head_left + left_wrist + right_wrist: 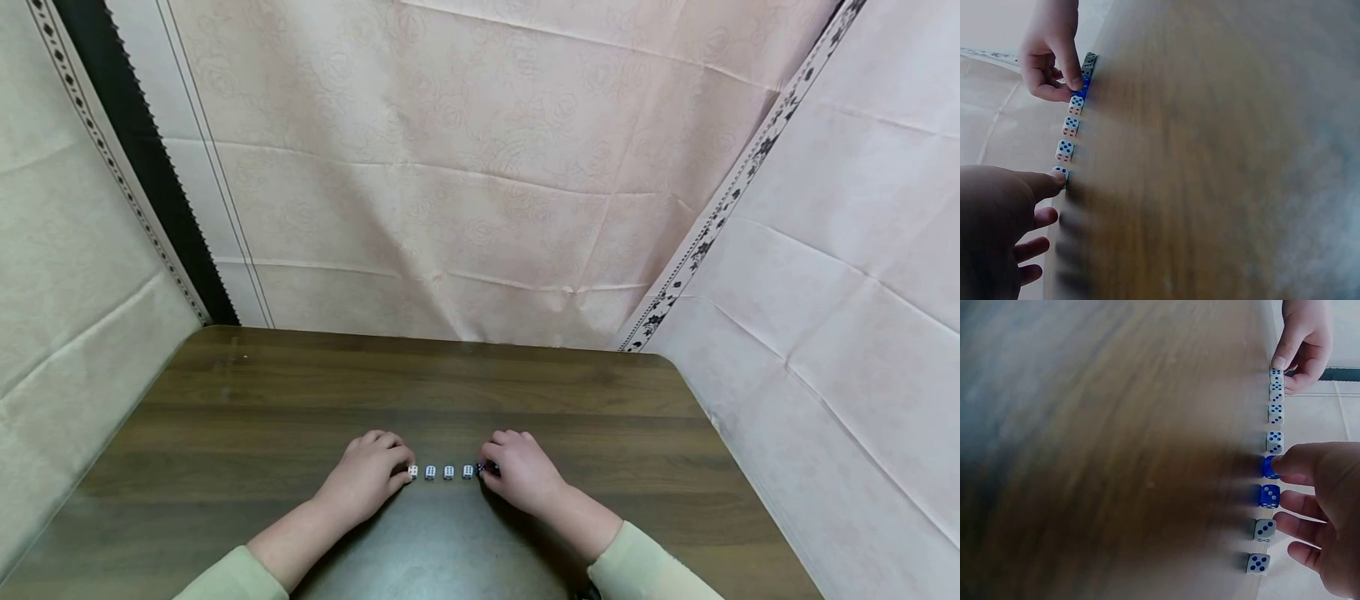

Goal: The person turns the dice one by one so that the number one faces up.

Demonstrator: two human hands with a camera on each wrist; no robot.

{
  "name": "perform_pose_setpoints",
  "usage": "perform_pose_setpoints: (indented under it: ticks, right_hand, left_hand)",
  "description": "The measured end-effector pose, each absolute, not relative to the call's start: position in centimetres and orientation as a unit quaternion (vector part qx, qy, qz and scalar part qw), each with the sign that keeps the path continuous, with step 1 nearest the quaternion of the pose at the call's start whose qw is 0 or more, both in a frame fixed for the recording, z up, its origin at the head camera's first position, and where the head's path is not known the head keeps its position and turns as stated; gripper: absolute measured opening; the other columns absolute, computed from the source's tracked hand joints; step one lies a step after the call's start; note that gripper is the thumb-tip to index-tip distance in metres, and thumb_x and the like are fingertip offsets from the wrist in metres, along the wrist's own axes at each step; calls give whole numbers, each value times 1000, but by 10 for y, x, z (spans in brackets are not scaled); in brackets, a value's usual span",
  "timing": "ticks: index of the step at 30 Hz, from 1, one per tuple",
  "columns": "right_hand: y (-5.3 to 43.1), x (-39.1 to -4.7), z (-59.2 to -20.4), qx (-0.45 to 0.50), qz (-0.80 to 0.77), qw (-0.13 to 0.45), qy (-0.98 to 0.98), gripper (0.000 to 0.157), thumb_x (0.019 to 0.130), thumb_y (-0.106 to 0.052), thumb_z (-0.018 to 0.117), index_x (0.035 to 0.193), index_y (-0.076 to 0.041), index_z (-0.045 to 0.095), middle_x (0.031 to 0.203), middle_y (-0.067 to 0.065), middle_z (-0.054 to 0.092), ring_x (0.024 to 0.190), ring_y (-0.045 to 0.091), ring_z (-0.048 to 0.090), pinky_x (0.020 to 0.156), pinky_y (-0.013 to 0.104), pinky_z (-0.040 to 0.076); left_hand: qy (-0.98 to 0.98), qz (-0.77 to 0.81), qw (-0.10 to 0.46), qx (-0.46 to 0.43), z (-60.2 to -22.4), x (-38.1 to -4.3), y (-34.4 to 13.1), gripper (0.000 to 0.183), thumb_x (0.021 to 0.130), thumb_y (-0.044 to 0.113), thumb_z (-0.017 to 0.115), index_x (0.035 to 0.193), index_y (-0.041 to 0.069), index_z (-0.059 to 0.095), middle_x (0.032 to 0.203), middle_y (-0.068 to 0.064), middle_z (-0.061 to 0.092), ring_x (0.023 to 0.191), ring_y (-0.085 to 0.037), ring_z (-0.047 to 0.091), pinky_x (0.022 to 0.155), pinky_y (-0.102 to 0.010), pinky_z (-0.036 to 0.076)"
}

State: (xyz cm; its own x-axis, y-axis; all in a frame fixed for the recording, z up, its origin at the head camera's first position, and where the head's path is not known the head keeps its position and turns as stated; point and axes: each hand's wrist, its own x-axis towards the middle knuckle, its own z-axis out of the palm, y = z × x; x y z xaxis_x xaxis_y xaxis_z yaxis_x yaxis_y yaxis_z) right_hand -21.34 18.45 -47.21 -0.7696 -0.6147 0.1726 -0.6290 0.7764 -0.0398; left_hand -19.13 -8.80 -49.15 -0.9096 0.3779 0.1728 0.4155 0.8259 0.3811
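A row of small dice runs across the tabletop between my hands. My left hand (369,473) is at the row's left end, its thumb and index finger pinching the outermost white die (1277,376). To the right of it stand three more white dice, among them a white die (448,472) near the middle. My right hand (525,471) pinches a blue die (1270,467) that comes after these. Past that die, under the other right fingers, sit a second blue die (1270,496) and two white dice, the last white die (1258,564) at the end; the hand mostly hides these in the head view.
The dice stand on a brown wood-grain table (420,383) with rounded far corners. Pale cloth (465,167) hangs behind the far edge, and more cloth (840,250) hangs along the right side. Light green sleeves (645,567) cover both forearms.
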Motion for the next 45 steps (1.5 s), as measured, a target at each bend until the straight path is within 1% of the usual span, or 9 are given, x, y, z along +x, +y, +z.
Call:
perform_pose_setpoints:
  ticks: [12, 24, 31, 40, 45]
  right_hand:
    - [186, -213, -468, 322, 44, 52, -944, 5, 90, -27, 71, 89, -22, 71, 86, -11, 56, 81, 10, 54, 77, 33, 45]
    - [183, -213, -470, 310, 45, 48, -948, 11, 94, -28, 67, 95, -21, 75, 87, -9, 58, 82, 11, 56, 76, 33, 44]
    - [184, -216, -474, 307, 52, 49, -949, 13, 95, -30, 65, 99, -21, 73, 92, -8, 61, 87, 12, 58, 79, 35, 46]
    - [185, -215, -475, 311, 58, 50, -947, 16, 92, -34, 69, 99, -20, 72, 90, -8, 57, 83, 12, 53, 76, 34, 44]
    - [186, -215, -475, 318, 57, 59, -944, 14, 92, -32, 70, 98, -20, 71, 90, -8, 57, 83, 12, 54, 76, 34, 44]
  left_hand:
    - [-955, -208, 46, -205, -490, -190, -88, 8, 89, 28, 76, 95, 25, 71, 108, 2, 63, 115, -30, 54, 101, -55, 38]
    - [-955, -195, 64, -215, -493, -189, -88, 8, 89, 27, 76, 94, 25, 71, 107, 4, 62, 114, -28, 55, 100, -53, 40]
    - [-955, -196, 58, -215, -489, -189, -87, 7, 89, 27, 75, 94, 24, 71, 106, 3, 62, 113, -28, 55, 100, -53, 40]
    - [-954, -191, 63, -223, -490, -188, -89, 8, 89, 27, 76, 94, 24, 71, 106, 3, 62, 113, -28, 55, 99, -53, 40]
    - [-954, -194, 55, -220, -491, -189, -89, 8, 90, 29, 75, 96, 25, 71, 107, 4, 62, 114, -27, 55, 100, -53, 40]
